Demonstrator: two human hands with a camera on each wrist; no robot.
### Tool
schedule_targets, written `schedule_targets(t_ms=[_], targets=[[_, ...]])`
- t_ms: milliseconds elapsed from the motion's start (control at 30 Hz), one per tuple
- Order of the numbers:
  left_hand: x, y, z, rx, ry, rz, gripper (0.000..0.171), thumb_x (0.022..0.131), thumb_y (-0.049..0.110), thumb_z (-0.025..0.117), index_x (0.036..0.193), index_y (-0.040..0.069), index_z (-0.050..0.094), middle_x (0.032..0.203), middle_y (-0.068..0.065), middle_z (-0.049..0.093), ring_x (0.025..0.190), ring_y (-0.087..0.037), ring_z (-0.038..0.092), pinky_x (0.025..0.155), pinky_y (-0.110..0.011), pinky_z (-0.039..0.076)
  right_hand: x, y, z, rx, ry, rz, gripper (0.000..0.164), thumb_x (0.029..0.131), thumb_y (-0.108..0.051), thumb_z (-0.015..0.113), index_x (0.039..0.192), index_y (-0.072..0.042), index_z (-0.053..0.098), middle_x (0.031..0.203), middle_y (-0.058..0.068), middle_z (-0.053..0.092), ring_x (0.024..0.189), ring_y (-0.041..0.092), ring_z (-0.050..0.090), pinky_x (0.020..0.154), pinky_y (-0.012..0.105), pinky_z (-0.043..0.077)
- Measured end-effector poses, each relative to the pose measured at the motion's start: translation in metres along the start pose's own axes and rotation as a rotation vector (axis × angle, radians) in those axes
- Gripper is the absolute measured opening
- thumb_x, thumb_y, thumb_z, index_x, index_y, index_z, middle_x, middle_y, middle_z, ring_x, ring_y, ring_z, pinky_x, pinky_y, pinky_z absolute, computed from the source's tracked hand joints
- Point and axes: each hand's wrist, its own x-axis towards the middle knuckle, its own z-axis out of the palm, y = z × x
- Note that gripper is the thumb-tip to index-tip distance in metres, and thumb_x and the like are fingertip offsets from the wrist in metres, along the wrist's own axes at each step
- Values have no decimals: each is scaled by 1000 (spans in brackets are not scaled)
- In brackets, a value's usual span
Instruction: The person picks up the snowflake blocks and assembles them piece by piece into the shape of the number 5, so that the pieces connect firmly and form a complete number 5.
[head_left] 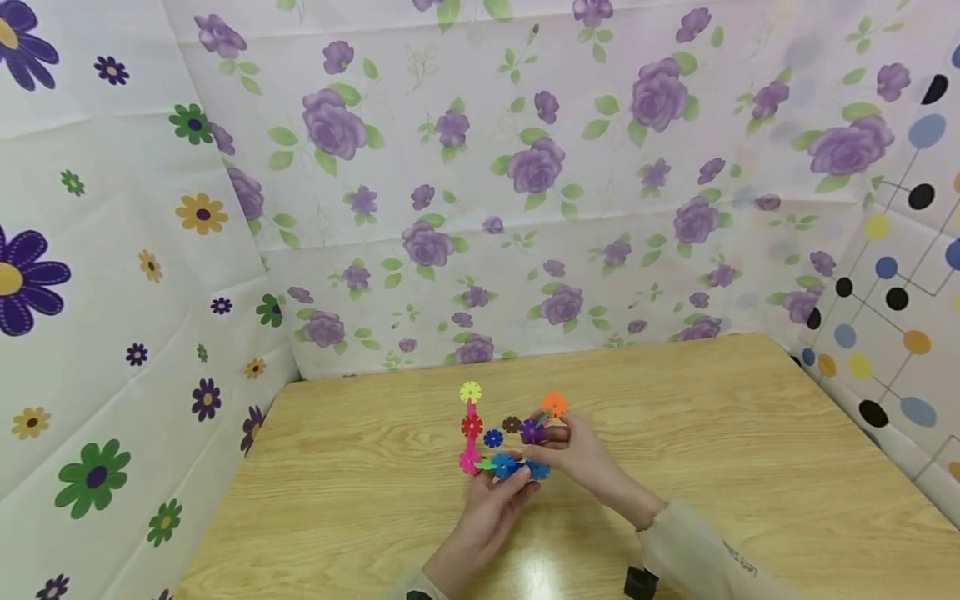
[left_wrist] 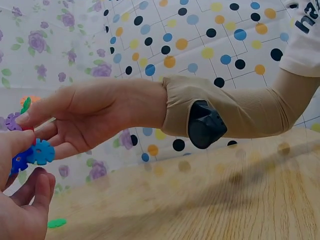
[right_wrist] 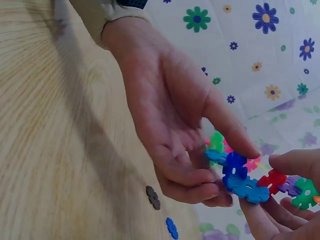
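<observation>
Both hands hold a linked chain of notched plastic snowflake discs close over the table. My left hand pinches the blue part between thumb and fingers. From there the chain runs left through green and pink to an upright arm with a red disc and a yellow disc on top. At the other end, my right hand pinches near a red disc, which joins a light-blue disc. Beyond its fingers follow a purple disc, a green one and an orange disc.
A loose brown disc and a loose dark-blue disc lie on the wooden table behind the hands. Another green disc is on the tabletop in the left wrist view. Patterned cloths enclose the table's back and sides.
</observation>
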Motion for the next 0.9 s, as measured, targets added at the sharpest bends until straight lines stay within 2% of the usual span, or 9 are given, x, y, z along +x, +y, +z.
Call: schedule_targets(t_ms=[233, 300, 400, 433, 500, 633, 700, 767, 900], targets=[[-2, -1, -4, 65, -105, -61, 28, 94, 11, 61, 120, 4, 54, 108, 1, 65, 101, -12, 63, 98, -29, 51, -2, -14, -5, -89, 31, 15, 59, 83, -26, 77, 128, -3, 46, 108, 18, 69, 92, 21, 70, 78, 35, 59], [-6, 3, -8, 157, -209, -147, 31, 95, 15, 59, 120, -4, 56, 101, 1, 68, 96, -12, 65, 95, -29, 52, -3, -16, -7, -97, 37, 20, 56, 83, -23, 77, 127, -3, 47, 105, 16, 70, 91, 20, 69, 77, 35, 59], [-16, 21, -11, 398, -390, -237, 39, 97, 18, 57, 117, -15, 57, 94, -2, 71, 84, -9, 66, 82, -24, 55, -4, -18, -9, -104, 27, 25, 55, 84, -21, 76, 128, -4, 47, 107, 16, 69, 94, 21, 69, 78, 36, 58], [-20, 30, -10, 504, -438, -222, 39, 98, 20, 56, 115, -15, 58, 92, -5, 72, 78, -8, 66, 75, -21, 55, -4, -18, -10, -110, 22, 23, 56, 84, -21, 76, 128, -4, 47, 107, 17, 69, 95, 22, 69, 79, 36, 58], [-27, 51, -5, 713, -485, -115, 36, 99, 21, 55, 109, -12, 62, 90, -11, 71, 71, -6, 62, 66, -18, 53, -5, -18, -11, -123, 14, 19, 57, 83, -21, 77, 129, -3, 47, 109, 19, 68, 97, 23, 68, 80, 37, 58], [-31, 88, 12, 1048, -333, 190, 26, 97, 30, 58, 108, 7, 65, 96, -11, 68, 75, -9, 60, 64, -21, 53, -7, -18, -13, -163, -6, 17, 64, 82, -25, 78, 130, 0, 44, 111, 18, 67, 99, 25, 68, 81, 37, 59], [-27, 99, 19, 1143, -265, 276, 30, 96, 35, 59, 116, 12, 60, 106, -6, 66, 87, -12, 60, 72, -26, 55, -7, -19, -14, -184, -28, 6, 66, 81, -27, 79, 128, 2, 44, 111, 17, 67, 99, 25, 68, 80, 37, 59], [-21, 104, 23, 1221, -239, 307, 39, 94, 40, 61, 124, 15, 54, 115, -1, 63, 100, -15, 59, 82, -29, 53, -8, -21, -15, -223, -69, -16, 64, 81, -29, 79, 126, 2, 46, 109, 15, 68, 97, 24, 68, 79, 35, 59], [-8, 108, 25, 1316, -311, 269, 59, 91, 45, 63, 138, 16, 42, 132, -4, 57, 119, -22, 55, 96, -39, 50, -9, -30, -16, -321, -178, -116, 54, 83, -25, 78, 125, -3, 52, 111, 14, 67, 95, 21, 68, 78, 29, 58]])
